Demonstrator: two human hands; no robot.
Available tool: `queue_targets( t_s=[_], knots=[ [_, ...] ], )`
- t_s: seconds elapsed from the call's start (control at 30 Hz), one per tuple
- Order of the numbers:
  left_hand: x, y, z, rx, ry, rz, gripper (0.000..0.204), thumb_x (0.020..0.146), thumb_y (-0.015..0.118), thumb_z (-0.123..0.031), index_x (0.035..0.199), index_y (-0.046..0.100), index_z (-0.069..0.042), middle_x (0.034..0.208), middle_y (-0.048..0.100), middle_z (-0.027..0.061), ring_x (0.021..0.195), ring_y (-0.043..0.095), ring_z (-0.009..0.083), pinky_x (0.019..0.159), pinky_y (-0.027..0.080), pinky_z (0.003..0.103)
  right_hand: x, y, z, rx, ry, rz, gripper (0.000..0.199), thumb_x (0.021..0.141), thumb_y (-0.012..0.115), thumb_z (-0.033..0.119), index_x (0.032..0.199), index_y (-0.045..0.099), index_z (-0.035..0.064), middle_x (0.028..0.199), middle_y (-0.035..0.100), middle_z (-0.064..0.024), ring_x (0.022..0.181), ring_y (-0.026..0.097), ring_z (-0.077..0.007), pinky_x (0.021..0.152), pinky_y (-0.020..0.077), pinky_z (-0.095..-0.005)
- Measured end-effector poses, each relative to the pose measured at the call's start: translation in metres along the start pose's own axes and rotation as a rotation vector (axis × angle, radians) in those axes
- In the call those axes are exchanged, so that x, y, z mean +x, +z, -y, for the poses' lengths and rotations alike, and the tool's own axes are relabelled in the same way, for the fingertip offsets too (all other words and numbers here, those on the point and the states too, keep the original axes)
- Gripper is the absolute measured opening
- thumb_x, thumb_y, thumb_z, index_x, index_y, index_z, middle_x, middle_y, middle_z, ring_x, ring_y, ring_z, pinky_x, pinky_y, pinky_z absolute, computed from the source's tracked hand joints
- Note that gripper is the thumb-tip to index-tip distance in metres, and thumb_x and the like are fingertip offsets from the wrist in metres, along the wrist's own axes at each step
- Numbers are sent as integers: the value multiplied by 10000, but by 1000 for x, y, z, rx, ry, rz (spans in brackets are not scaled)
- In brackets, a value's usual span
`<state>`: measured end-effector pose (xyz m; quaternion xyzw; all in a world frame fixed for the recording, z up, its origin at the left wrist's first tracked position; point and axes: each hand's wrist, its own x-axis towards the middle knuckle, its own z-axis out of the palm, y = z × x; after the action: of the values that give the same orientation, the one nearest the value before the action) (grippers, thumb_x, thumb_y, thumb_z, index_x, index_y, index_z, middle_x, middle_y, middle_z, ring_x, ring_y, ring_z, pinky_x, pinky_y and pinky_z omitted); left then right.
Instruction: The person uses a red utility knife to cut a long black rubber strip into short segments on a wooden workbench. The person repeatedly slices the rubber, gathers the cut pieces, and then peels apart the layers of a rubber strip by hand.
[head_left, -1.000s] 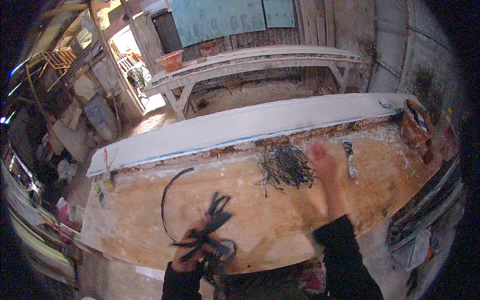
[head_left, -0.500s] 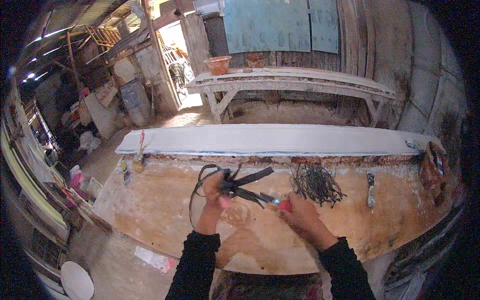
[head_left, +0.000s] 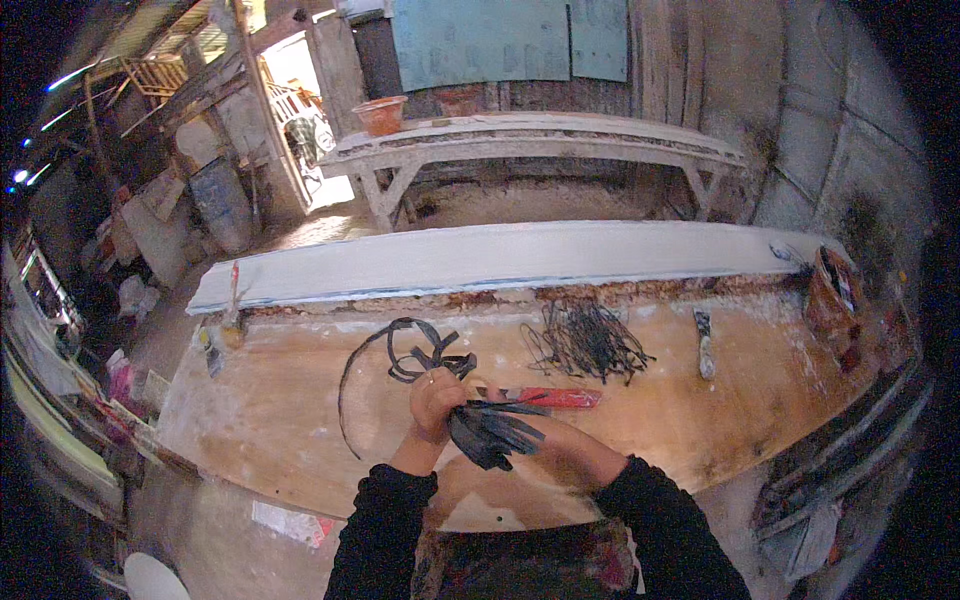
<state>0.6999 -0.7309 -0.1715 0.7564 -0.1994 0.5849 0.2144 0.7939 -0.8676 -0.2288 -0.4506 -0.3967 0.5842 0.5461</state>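
1. The person stands at a long, stained wooden workbench (head_left: 300,420), both hands drawn close together over its near edge.
2. The left hand (head_left: 432,398) is closed around a bundle of flat black strips (head_left: 490,432), whose cut ends fan out toward the right.
3. The right hand (head_left: 545,440) is mostly hidden behind that bundle. It seems to hold a red-handled cutting tool (head_left: 555,398), but I cannot tell how its fingers are set.
4. One long black strip (head_left: 395,350) loops from the held bundle out across the bench to the left and back.
5. My guess at the step: trimming or gathering strips into one bunch. The next move would call for a steady left grip while the tool works at the ends.
6. Count: one held bundle, one loose heap of thin dark wire pieces (head_left: 588,342) further back, one small pale-handled tool (head_left: 704,345) to its right, one long white plank (head_left: 500,258) along the far edge.
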Motion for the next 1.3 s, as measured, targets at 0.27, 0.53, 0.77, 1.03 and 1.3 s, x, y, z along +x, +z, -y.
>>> queue_targets(
  t_s=[0.27,0.53,0.77,1.03,1.3],
  knots=[
    [13,20,-31,-39,281,290,119,529,592,-97,589,489,-88,593,455,28,553,506,195,447,391,302,-8,41,53,685,106,-150,464,866,344,490,920,535,71,759,579,-8,573,526,-82,474,441,-228],
    [1,41,-39,25,224,351,172,523,628,-110,681,562,-108,683,520,35,708,538,222,616,452,345,-28,3,52,788,20,126,464,896,381,355,1103,455,-53,843,555,-71,586,562,-97,423,465,-213],
    [-3,39,-39,156,183,387,161,619,640,-214,696,539,-115,734,486,23,865,488,219,857,366,402,-27,16,59,653,-140,-182,359,896,397,309,942,494,-33,758,555,-75,584,566,-134,415,467,-222],
    [-20,48,-13,295,50,268,476,694,630,-158,1149,495,-182,1224,363,145,1161,324,213,989,238,450,-37,1,73,648,-472,-419,214,864,482,252,760,462,66,677,479,-25,662,497,-145,614,439,-285],
    [-21,14,4,-1052,-1142,516,661,749,587,-430,1240,353,-56,1144,457,106,899,538,201,669,481,289,-27,32,47,55,-152,-238,122,859,480,162,781,468,70,696,450,-10,650,468,-122,585,409,-253]
  ],
)
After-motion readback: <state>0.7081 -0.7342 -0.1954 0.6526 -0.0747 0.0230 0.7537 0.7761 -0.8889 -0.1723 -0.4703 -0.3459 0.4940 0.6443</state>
